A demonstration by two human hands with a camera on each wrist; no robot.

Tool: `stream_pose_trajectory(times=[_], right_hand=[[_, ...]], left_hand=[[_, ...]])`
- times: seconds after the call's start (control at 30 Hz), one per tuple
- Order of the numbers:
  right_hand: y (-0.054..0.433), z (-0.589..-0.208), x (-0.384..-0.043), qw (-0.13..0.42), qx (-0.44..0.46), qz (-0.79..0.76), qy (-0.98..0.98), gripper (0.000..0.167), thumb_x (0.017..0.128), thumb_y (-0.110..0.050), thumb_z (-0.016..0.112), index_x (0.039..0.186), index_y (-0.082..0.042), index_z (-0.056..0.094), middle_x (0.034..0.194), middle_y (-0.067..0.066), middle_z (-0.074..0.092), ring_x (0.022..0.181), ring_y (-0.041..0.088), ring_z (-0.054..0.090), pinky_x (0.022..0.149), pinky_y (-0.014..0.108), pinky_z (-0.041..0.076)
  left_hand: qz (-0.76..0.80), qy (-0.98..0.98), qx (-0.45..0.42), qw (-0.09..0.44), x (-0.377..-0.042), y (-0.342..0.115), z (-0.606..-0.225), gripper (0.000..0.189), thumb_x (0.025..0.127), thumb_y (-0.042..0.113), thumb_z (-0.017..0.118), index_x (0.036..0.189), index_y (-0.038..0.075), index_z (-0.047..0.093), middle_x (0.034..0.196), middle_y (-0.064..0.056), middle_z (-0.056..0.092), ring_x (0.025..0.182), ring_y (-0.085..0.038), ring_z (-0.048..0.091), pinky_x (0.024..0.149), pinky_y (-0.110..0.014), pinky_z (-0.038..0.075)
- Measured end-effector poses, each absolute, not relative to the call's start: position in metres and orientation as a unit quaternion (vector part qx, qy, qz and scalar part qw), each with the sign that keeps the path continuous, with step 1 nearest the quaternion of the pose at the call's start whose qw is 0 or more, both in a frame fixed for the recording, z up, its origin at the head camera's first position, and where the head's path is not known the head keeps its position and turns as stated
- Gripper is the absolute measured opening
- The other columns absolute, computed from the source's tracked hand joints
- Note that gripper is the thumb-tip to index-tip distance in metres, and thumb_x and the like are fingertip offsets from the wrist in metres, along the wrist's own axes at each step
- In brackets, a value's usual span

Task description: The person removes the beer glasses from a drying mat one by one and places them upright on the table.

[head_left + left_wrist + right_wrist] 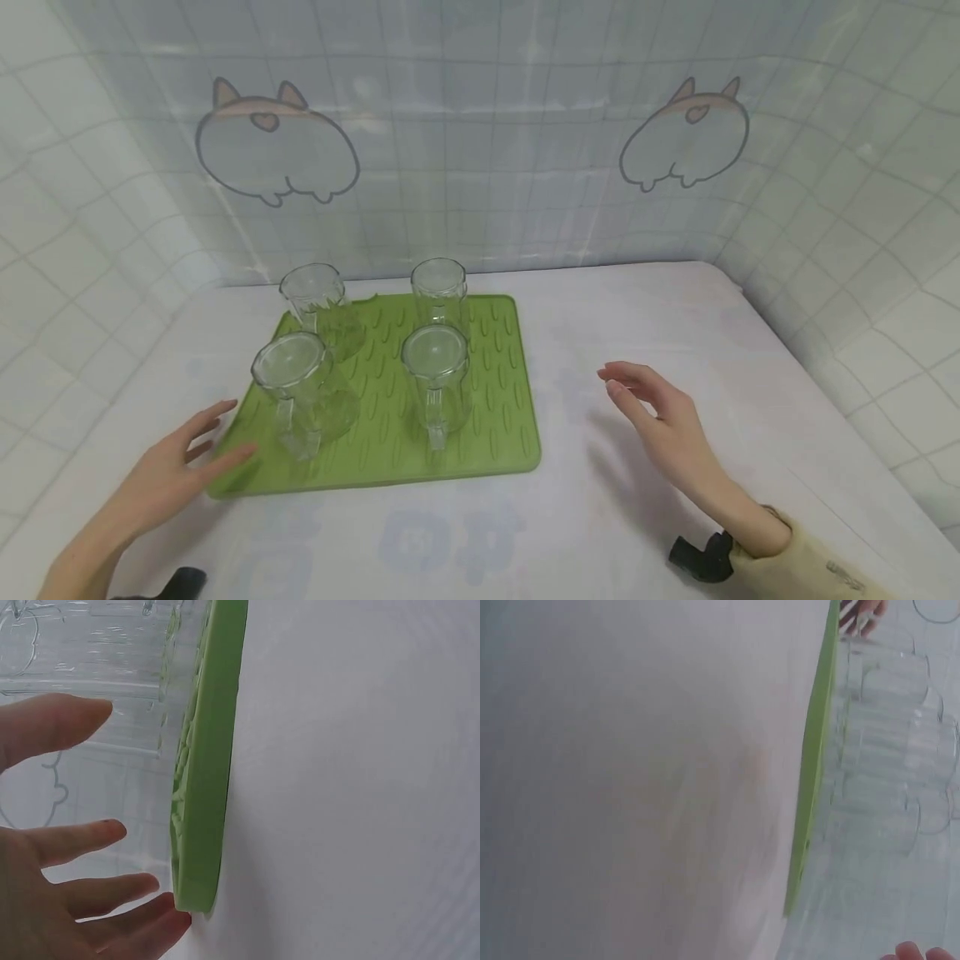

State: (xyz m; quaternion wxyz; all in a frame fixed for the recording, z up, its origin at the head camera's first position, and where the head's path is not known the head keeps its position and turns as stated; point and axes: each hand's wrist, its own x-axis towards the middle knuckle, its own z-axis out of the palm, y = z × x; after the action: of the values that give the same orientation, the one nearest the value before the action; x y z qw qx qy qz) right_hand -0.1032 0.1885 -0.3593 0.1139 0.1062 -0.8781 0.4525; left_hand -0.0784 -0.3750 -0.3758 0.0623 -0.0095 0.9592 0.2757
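A green ribbed drying mat lies on the table with several clear glass mugs standing on it. Nearest my left hand is the front left mug, its handle toward me. That hand has its fingers spread at the mat's front left corner, and in the left wrist view the lower fingertips are right at the mat's end. The front right mug stands beside the first, with a back left mug and a back right mug behind. My right hand, loosely bent and holding nothing, hovers right of the mat.
A white cloth with faint blue prints covers the table. Behind it hangs a grid-patterned sheet with corgi drawings, and similar sheets enclose both sides. Black wrist gear sits by the right sleeve.
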Motion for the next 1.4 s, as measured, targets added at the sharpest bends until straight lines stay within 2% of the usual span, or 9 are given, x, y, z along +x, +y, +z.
stream_pose_trajectory(times=[0.17, 0.3, 0.47, 0.63, 0.8, 1.1, 1.4], right_hand=[[0.172, -0.358, -0.100, 0.079, 0.108, 0.518, -0.845, 0.026, 0.103, -0.028, 0.057, 0.126, -0.018, 0.064, 0.120, -0.004, 0.069, 0.111, 0.009, 0.064, 0.099, 0.018, 0.048], [0.159, -0.359, -0.097, 0.052, 0.113, 0.562, -0.818, 0.026, 0.103, -0.025, 0.058, 0.125, -0.014, 0.064, 0.120, 0.001, 0.069, 0.114, 0.015, 0.064, 0.099, 0.017, 0.051], [0.144, -0.359, -0.094, 0.036, 0.117, 0.585, -0.802, 0.025, 0.101, -0.021, 0.061, 0.124, -0.011, 0.065, 0.119, 0.002, 0.070, 0.113, 0.014, 0.064, 0.099, 0.022, 0.053], [0.130, -0.360, -0.092, 0.029, 0.128, 0.597, -0.791, 0.023, 0.100, -0.018, 0.062, 0.121, -0.009, 0.066, 0.119, 0.007, 0.070, 0.112, 0.016, 0.065, 0.100, 0.026, 0.054], [0.119, -0.361, -0.091, 0.018, 0.135, 0.600, -0.788, 0.023, 0.099, -0.016, 0.062, 0.121, -0.009, 0.066, 0.120, 0.004, 0.070, 0.112, 0.018, 0.065, 0.102, 0.030, 0.053], [0.102, -0.365, -0.093, 0.025, 0.169, 0.602, -0.780, 0.022, 0.098, -0.009, 0.061, 0.120, -0.006, 0.066, 0.117, 0.009, 0.070, 0.109, 0.027, 0.066, 0.103, 0.027, 0.051], [0.088, -0.364, -0.092, 0.004, 0.195, 0.610, -0.768, 0.026, 0.098, -0.010, 0.061, 0.124, -0.003, 0.064, 0.119, 0.011, 0.069, 0.111, 0.032, 0.065, 0.102, 0.029, 0.052]], left_hand=[[0.285, 0.956, -0.007, 0.062, -0.079, -0.376, -0.379, 0.084, 0.098, 0.044, 0.062, 0.157, 0.000, 0.021, 0.151, -0.043, 0.023, 0.128, -0.065, 0.035, 0.098, -0.073, 0.042], [0.286, 0.956, -0.010, 0.063, -0.080, -0.375, -0.380, 0.084, 0.098, 0.044, 0.061, 0.156, -0.002, 0.022, 0.151, -0.042, 0.025, 0.129, -0.063, 0.036, 0.100, -0.068, 0.042], [0.291, 0.955, -0.009, 0.061, -0.081, -0.374, -0.380, 0.084, 0.098, 0.043, 0.062, 0.156, -0.003, 0.023, 0.151, -0.041, 0.027, 0.130, -0.061, 0.038, 0.100, -0.060, 0.044], [0.293, 0.954, -0.010, 0.062, -0.080, -0.374, -0.380, 0.084, 0.098, 0.043, 0.062, 0.155, -0.004, 0.022, 0.151, -0.042, 0.026, 0.130, -0.062, 0.037, 0.100, -0.062, 0.043], [0.291, 0.955, -0.011, 0.060, -0.080, -0.373, -0.382, 0.084, 0.098, 0.043, 0.062, 0.155, -0.005, 0.023, 0.150, -0.043, 0.026, 0.129, -0.062, 0.037, 0.100, -0.062, 0.043], [0.282, 0.958, -0.013, 0.055, -0.081, -0.374, -0.384, 0.084, 0.097, 0.045, 0.063, 0.154, -0.005, 0.026, 0.149, -0.043, 0.028, 0.129, -0.062, 0.038, 0.100, -0.060, 0.044], [0.281, 0.958, -0.008, 0.057, -0.081, -0.375, -0.386, 0.084, 0.097, 0.045, 0.063, 0.154, -0.006, 0.025, 0.151, -0.041, 0.027, 0.132, -0.062, 0.034, 0.100, -0.059, 0.042]])
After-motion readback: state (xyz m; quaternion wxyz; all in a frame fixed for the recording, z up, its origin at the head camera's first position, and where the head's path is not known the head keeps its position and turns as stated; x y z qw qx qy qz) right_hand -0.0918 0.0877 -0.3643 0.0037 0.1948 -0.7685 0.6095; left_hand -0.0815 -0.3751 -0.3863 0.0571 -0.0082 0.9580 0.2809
